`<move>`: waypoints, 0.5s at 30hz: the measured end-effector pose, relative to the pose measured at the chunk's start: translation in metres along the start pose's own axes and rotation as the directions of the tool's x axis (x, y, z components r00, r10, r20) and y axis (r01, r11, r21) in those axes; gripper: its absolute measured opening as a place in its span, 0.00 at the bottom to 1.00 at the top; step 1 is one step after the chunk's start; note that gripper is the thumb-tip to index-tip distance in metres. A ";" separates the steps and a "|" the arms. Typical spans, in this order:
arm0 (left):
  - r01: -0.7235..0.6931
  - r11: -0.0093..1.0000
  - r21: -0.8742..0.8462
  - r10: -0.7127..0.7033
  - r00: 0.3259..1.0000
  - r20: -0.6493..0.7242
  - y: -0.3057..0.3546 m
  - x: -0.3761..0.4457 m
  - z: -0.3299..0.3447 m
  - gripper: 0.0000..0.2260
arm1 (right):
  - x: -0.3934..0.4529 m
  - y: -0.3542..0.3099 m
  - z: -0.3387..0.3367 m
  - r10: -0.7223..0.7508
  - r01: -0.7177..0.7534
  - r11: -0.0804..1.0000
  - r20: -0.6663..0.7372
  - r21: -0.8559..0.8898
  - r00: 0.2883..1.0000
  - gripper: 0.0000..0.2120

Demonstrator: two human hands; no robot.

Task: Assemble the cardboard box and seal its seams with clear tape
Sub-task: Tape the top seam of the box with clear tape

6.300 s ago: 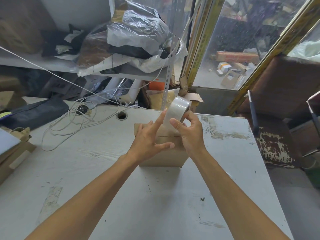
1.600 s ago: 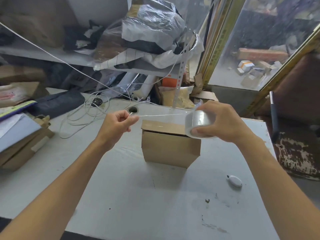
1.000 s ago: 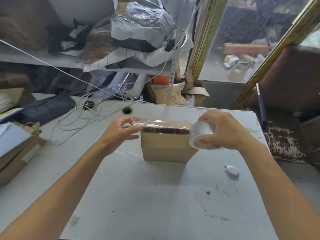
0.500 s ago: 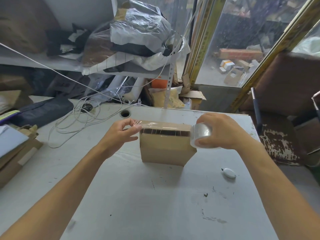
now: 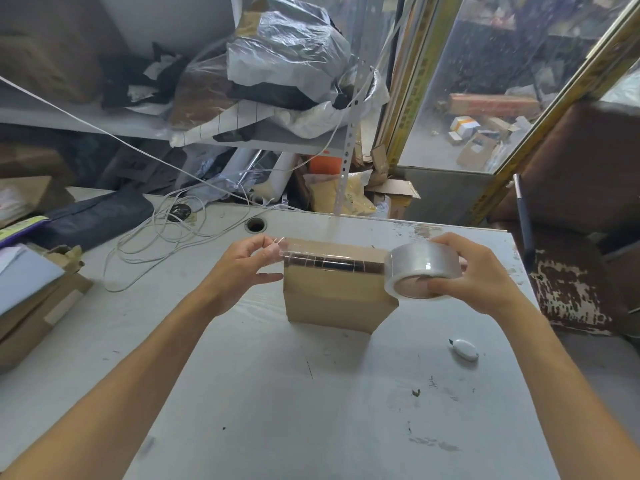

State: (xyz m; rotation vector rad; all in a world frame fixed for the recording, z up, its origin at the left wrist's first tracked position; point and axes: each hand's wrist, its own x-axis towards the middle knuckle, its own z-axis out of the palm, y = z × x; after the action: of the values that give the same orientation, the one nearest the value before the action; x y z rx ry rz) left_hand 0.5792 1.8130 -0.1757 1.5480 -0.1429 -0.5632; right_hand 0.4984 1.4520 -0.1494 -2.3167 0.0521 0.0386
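Cardboard box (image 5: 337,299) sat near the middle of the grey table (image 5: 311,410), closed, with its long front face toward the person. A stretch of clear tape (image 5: 329,256) ran across above its top from left to right, shiny and taut; whether it touched the cardboard along its whole length could not be told.

The left hand (image 5: 242,271) was just beside the box's upper left corner. Its thumb and fingertips (image 5: 268,244) were pinched together on the free end of the tape, the remaining fingers curled beneath. The right hand (image 5: 474,275) was at the box's upper right corner and gripped the tape roll (image 5: 420,271), fingers wrapped over the far side of the roll and the thumb pressed at the lower edge near the core. The roll hung in the air, overlapping the box's right top corner in the view.

A small white oval object (image 5: 464,348) lay on the table to the right of the box, well apart from it. A loose coil of white cable (image 5: 166,237) lay on the far left part of the table, near a round hole (image 5: 256,225) in the surface. Flat cardboard pieces (image 5: 31,306) were stacked at the left edge. Behind the table, a shelf (image 5: 104,123) carried plastic bags (image 5: 284,53) and dark clutter.
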 end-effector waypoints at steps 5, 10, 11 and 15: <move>0.007 0.996 -0.094 -0.007 1.000 0.003 -0.003 0.001 -0.001 0.10 | -0.002 -0.012 0.012 0.038 -0.026 0.899 -0.019 0.438 0.999 0.29; 0.032 0.993 -0.117 -0.031 0.999 0.011 -0.001 0.000 0.000 0.09 | 0.007 -0.033 0.025 -0.022 0.051 0.825 -0.059 0.563 0.998 0.27; 0.034 0.992 -0.123 -0.032 0.999 0.013 -0.001 0.000 0.000 0.09 | 0.010 -0.037 0.028 -0.037 0.065 0.817 -0.061 0.573 0.997 0.26; 0.033 0.996 -0.087 -0.035 0.999 -0.014 0.000 -0.002 -0.004 0.10 | 0.018 -0.049 0.039 -0.076 0.103 0.809 -0.070 0.578 0.995 0.25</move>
State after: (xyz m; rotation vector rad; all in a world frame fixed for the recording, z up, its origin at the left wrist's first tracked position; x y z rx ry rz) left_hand 0.5789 1.8174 -0.1749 1.4726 -0.0789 -0.5767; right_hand 0.5184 1.5128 -0.1408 -1.6967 -0.0233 -0.0687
